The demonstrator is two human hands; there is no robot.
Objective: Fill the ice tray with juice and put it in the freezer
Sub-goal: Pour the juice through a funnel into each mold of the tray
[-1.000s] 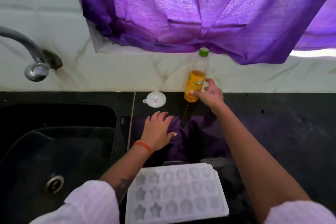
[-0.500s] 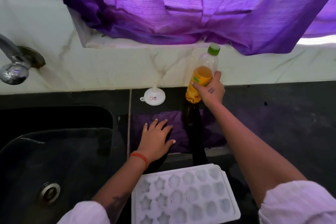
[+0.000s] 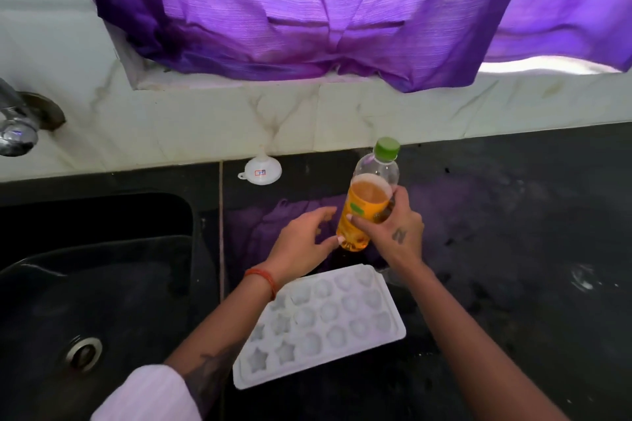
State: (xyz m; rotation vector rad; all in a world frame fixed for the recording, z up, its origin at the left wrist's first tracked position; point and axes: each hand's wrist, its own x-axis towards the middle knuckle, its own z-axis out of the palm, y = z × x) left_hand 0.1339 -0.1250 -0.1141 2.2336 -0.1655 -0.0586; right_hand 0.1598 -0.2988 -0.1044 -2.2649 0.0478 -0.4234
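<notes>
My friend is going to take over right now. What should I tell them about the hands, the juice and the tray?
Right hand: grips the juice bottle round its middle; green cap on.
Left hand: fingers straight, holding nothing, its fingertips close beside the bottle's base.
Ice tray: lies on the dark counter near the person, and its moulds look dry.
White funnel: sits mouth down by the back wall, untouched.
Done: bottle in hand.
Left: take the cap off, fill the moulds, carry the tray to the freezer, which is not in view.
</notes>
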